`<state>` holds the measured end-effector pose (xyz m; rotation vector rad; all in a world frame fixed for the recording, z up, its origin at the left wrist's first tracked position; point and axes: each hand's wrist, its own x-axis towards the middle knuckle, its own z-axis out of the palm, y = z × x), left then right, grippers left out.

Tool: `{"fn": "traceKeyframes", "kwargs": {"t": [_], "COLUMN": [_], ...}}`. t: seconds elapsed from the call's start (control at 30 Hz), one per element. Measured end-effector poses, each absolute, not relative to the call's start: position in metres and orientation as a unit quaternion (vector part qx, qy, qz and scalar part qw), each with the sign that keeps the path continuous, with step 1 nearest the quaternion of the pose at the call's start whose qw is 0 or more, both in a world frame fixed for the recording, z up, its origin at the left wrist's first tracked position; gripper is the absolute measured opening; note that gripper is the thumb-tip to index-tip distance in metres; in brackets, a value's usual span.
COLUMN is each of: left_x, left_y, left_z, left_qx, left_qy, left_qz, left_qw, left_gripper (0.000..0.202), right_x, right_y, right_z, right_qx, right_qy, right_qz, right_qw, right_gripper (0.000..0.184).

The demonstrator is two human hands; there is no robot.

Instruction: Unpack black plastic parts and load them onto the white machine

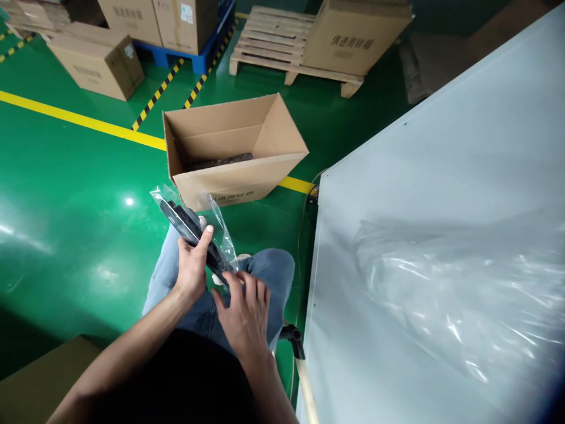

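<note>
A long black part sealed in a clear plastic bag (188, 221) is held over my lap, its far end tilted up toward the left. My left hand (193, 265) is wrapped round its middle, thumb on top. My right hand (245, 309) pinches the bag's near end with its fingertips, the other fingers loosely spread. An open cardboard box (233, 150) stands on the green floor just beyond my knees, with dark parts lying at its bottom.
A pale table (441, 176) fills the right side, with a heap of clear plastic bags (463, 282) on it. Closed cartons (99, 62), a blue pallet and a wooden pallet (282, 44) stand farther back. Another carton corner (39, 377) is at my lower left.
</note>
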<state>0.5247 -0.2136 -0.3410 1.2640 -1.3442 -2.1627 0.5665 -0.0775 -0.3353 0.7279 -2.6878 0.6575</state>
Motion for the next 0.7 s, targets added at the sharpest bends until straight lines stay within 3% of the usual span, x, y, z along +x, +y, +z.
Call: {"fn": "traceKeyframes", "kwargs": {"t": [0.2,0.37,0.47,0.57,0.7], "left_x": [0.526,0.528,0.528,0.53,0.533], "left_y": [-0.208,-0.208,-0.214,-0.222,-0.228], "left_z": [-0.343,-0.344,-0.344,-0.34,-0.332], "left_qx": [0.44,0.44,0.447,0.412,0.367], "left_qy": [-0.468,-0.455,-0.44,-0.436,-0.448], "left_qz": [-0.75,-0.759,-0.764,-0.793,-0.811], "left_qw": [0.158,0.153,0.152,0.107,0.088], "left_gripper": [0.059,0.054,0.054,0.056,0.059], "right_x": [0.555,0.553,0.552,0.548,0.541], "right_y": [-0.069,-0.06,-0.052,-0.045,-0.04], "right_z": [-0.339,-0.34,-0.342,-0.345,-0.346], "right_qx": [0.257,0.247,0.097,-0.109,-0.195], "right_qy": [-0.919,-0.896,-0.859,-0.758,-0.643], "right_qz": [0.249,0.339,0.496,0.643,0.74], "right_qw": [0.163,0.148,0.087,0.008,-0.037], "right_gripper": [0.011,0.012,0.013,0.033,0.045]}}
